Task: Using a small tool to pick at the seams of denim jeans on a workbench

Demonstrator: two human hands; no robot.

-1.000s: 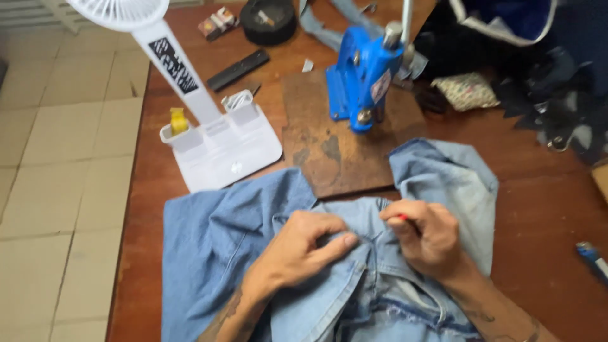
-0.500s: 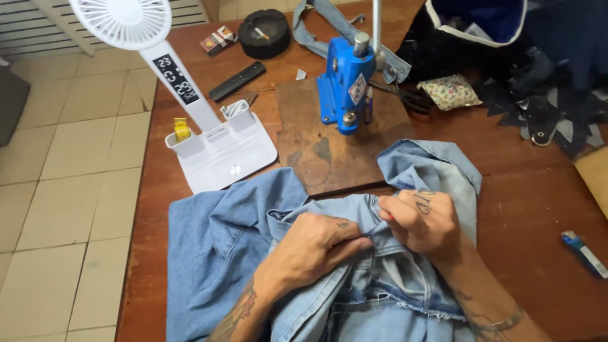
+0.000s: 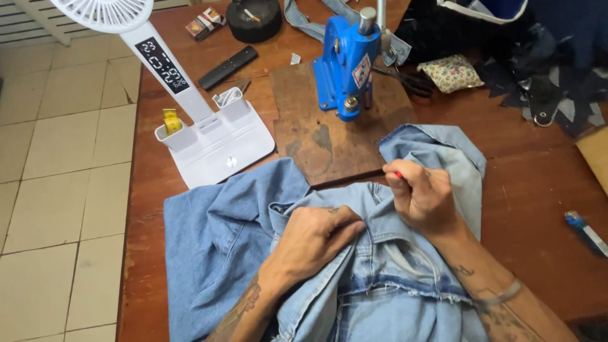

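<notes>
The light blue jeans [image 3: 380, 278] are spread on the wooden table [image 3: 525, 209], just in front of the worn wooden board [image 3: 316, 136] on which the blue hand press [image 3: 347, 63] stands. The left hand [image 3: 313, 237] is laid flat on the waistband area, its fingers curled down into the fold of denim and pinching it in place. The right hand [image 3: 421, 196] is closed in a loose fist around a small red-tipped tool [image 3: 398, 175]; only the tip shows, so what kind of tool it is cannot be told.

Compared with half a second ago, the right hand has been drawn up and to the right, away from the left one. The two hands, which were then pressed together over the waistband, are now apart, with a stretch of denim pulled between them. The left hand has barely shifted. From this it is judged that the cloth is being tensioned or picked at with the tool while it is held down, and that the work on the waistband is in progress rather than finished.

A white desk fan with a tray base [image 3: 209, 142] stands to the left, a dark remote [image 3: 228, 66] behind it, and a flowered pincushion [image 3: 451, 71] to the right of the press.
</notes>
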